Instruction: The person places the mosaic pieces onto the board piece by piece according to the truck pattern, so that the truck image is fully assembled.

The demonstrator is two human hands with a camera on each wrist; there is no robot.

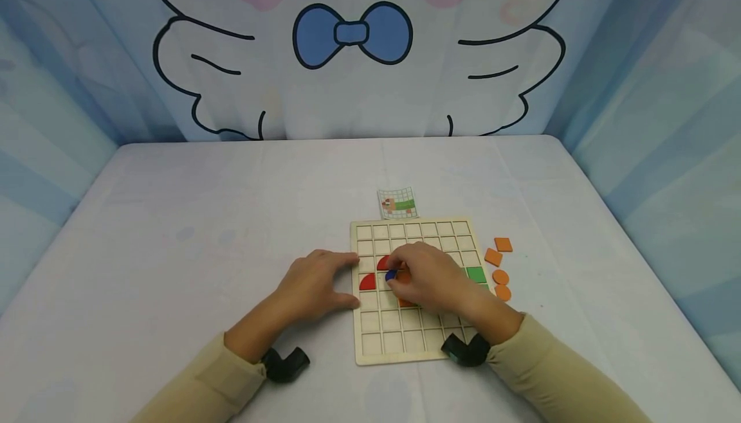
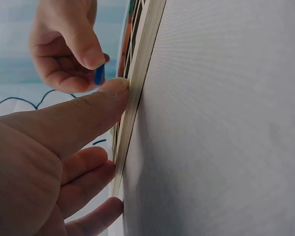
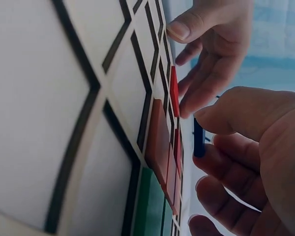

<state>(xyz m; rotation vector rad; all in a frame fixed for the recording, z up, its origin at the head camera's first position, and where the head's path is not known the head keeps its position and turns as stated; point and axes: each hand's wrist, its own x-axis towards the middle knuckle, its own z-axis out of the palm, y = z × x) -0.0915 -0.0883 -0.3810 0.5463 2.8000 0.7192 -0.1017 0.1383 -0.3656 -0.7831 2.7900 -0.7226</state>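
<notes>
Below the middle of the head view, the left hand (image 1: 312,285), fingers apart, touches the left edge of a gridded board (image 1: 372,344); the right hand (image 1: 434,278) pinches a blue piece (image 3: 199,142) above it. Beyond, near frame centre, a picture card (image 1: 397,204) lies on the desk (image 1: 231,217).

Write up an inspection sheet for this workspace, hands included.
Surface: white table.
Job's things: gridded board bearing red pieces, orange pieces and green pieces; picture card by its far edge; four loose orange tiles on its right.
Clutter: nothing seen.
Hands: left hand touches the board's left edge; right hand pinches a blue piece above the board.
Cables: nothing seen.
Surroundings: printed drapes behind and at both sides.
</notes>
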